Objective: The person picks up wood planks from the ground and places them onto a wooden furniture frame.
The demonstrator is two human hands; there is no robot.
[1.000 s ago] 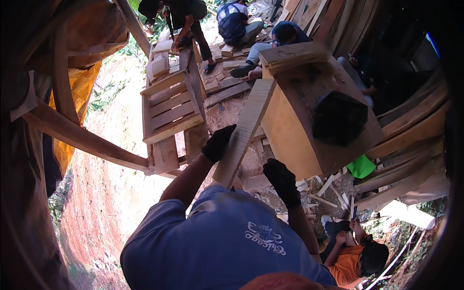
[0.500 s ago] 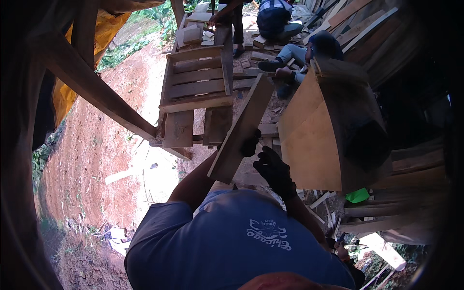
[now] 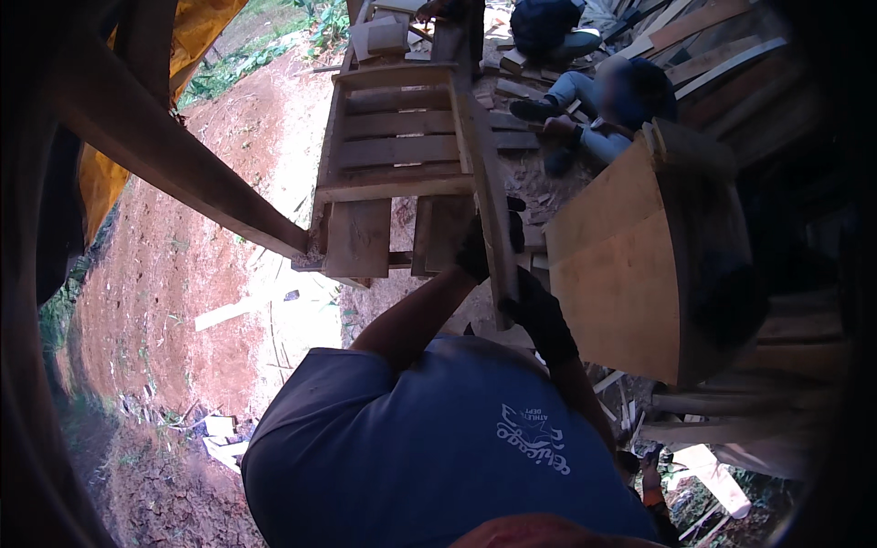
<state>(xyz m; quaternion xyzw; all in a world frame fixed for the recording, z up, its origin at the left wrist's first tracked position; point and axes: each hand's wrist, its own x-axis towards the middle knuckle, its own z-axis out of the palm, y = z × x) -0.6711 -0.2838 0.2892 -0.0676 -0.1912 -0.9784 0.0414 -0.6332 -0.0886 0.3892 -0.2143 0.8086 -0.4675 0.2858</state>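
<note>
Both my hands wear black gloves and grip a long wooden plank (image 3: pixel 482 164), which runs from near my chest up and away over a wooden pallet (image 3: pixel 393 151). My left hand (image 3: pixel 475 248) holds the plank's left side about a third of the way up from its near end. My right hand (image 3: pixel 539 313) clasps its near end, just below and to the right. My blue shirt (image 3: pixel 429 447) fills the lower middle of the view.
A large plywood box (image 3: pixel 617 274) stands just right of the plank. A thick wooden beam (image 3: pixel 183 173) slants across the left, with an orange tarp (image 3: pixel 206 27) behind it. Other people (image 3: pixel 598 105) sit among scrap boards at the top. Red soil (image 3: pixel 174 274) lies lower left.
The plank has swung from a slant to nearly edge-on and more upright. My hands have come closer together on its near end, and my view has shifted so the pallet sits nearer the centre.
</note>
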